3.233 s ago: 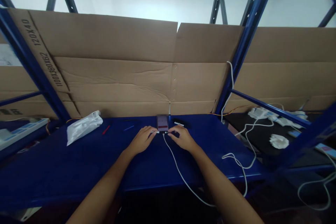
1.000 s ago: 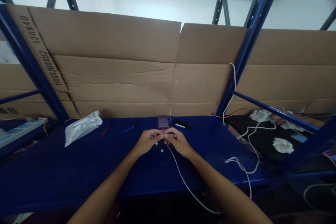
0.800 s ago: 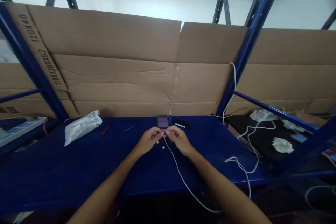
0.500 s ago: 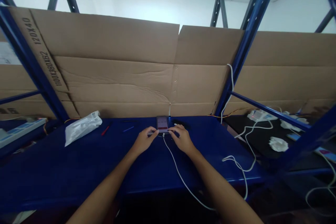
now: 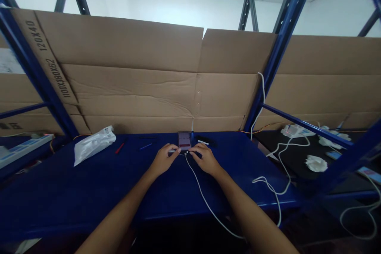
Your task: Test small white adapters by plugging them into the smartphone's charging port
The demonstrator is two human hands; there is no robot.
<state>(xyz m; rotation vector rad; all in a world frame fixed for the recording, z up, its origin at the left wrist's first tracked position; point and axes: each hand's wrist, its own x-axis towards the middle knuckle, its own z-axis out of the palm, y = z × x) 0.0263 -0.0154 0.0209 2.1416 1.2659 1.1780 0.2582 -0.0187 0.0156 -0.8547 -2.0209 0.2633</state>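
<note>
A smartphone (image 5: 184, 141) lies on the dark blue steel shelf (image 5: 74, 194), its screen lit with a red patch. Just in front of it, my left hand (image 5: 162, 160) and my right hand (image 5: 205, 159) come together, fingertips at a small white connector (image 5: 175, 151). A white cable (image 5: 205, 200) leaves from between my hands and runs toward me over the shelf's front edge. My left fingers pinch the connector's white body. My right fingers close around the cable's end, which they mostly hide. How it joins the connector is too small to tell.
On the shelf lie a white plastic bag (image 5: 93, 145), a red stick (image 5: 120, 147), a thin blue stick (image 5: 145, 147) and a black-and-white item (image 5: 206, 140). Cardboard (image 5: 133, 87) lines the back. A blue rack upright (image 5: 282, 59) stands right; beyond it are white cables and crumpled paper (image 5: 316, 163).
My hands have dropped from a raised pinch above the shelf to low in front of the phone. Small white bits seen earlier on the shelf are no longer visible.
</note>
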